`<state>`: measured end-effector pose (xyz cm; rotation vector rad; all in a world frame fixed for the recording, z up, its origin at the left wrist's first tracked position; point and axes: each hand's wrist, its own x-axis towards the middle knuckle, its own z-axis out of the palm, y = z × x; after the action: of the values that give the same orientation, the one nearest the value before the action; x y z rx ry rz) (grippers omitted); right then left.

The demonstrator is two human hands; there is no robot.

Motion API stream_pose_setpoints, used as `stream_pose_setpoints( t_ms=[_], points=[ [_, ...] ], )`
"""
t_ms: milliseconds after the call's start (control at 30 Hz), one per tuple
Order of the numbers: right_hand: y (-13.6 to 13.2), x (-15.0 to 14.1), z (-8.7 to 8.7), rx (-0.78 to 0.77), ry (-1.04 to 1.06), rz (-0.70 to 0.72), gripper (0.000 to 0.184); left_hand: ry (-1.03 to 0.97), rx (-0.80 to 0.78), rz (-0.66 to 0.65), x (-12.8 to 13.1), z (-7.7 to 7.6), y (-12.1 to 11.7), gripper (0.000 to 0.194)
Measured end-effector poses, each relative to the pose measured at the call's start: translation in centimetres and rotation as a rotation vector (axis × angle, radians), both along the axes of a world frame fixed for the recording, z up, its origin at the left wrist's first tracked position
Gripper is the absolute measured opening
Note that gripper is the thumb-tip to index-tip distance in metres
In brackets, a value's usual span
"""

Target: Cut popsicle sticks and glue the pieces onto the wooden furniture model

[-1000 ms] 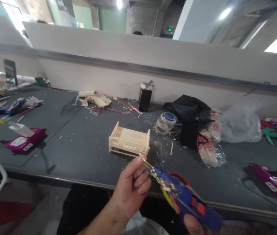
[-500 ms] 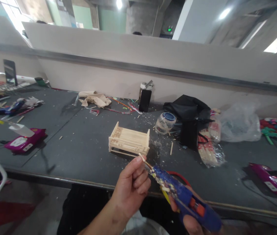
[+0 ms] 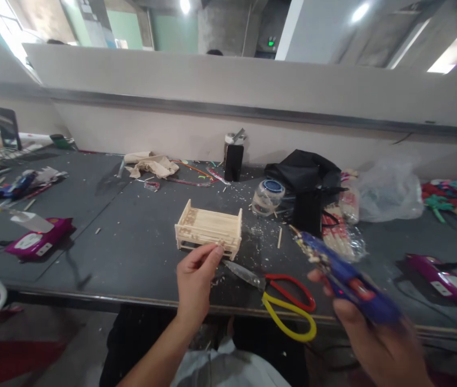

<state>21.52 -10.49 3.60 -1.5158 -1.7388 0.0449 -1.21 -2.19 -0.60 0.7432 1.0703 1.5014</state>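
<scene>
A small bed-like model of thin wooden sticks stands upright on the dark table. My left hand is closed in a pinch at the model's front right side. Between its fingertips is a short wooden stick, mostly hidden by them. My right hand grips a blue glue gun, slightly blurred, with bits of residue caked near its nozzle. The nozzle points up and left, well apart from the model. Scissors with one red and one yellow handle lie at the table's front edge, between my hands.
Behind the model are a clear jar with a blue lid, a propped phone and a black bag. Packed sticks lie at right. Purple power strips sit on both sides. Wood scraps litter the table.
My left hand has carried the short stick from the nozzle to the model's front. My right hand has drawn the glue gun away to the right, uncovering the scissors.
</scene>
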Motion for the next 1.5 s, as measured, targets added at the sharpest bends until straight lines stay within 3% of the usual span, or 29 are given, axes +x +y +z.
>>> stream_pose_setpoints(
  t_ms=[233, 467, 833, 1500],
  points=[
    [2.0, 2.6, -3.3, -0.219, -0.032, -0.089, 0.032, 0.564, 0.276, 0.109, 0.0, -0.8, 1.1, 0.012],
    [2.5, 3.6, -5.6, -0.268, 0.007, -0.089, 0.032, 0.781, 0.383, 0.121, 0.0, -0.4, 1.4, 0.013],
    [3.1, 3.9, -7.0, -0.332, -0.012, -0.080, 0.032, 0.853, 0.393, 0.124, 0.1, -0.9, 1.8, 0.014],
    [3.3, 4.1, -7.4, -0.346, -0.012, -0.091, 0.030, 0.885, 0.458, 0.091, 0.2, -0.5, 1.9, 0.012]
  ],
)
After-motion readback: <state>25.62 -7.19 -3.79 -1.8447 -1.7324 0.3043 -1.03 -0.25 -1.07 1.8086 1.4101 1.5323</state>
